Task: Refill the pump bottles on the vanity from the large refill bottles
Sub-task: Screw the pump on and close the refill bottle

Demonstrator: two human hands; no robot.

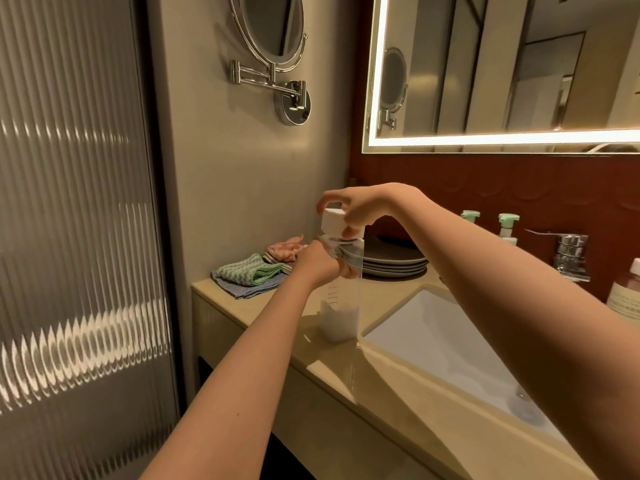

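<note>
A clear pump bottle stands upright on the beige vanity top, left of the sink, with a little white liquid at its bottom. My left hand grips its upper body. My right hand pinches its white square pump head from above. Two pump bottles with mint-green heads stand at the back by the red wall. A large bottle with pinkish contents shows at the right edge, partly cut off.
A white sink basin lies right of the bottle, with a chrome faucet behind it. Stacked grey plates and folded cloths sit at the counter's back left. A ribbed glass door stands on the left.
</note>
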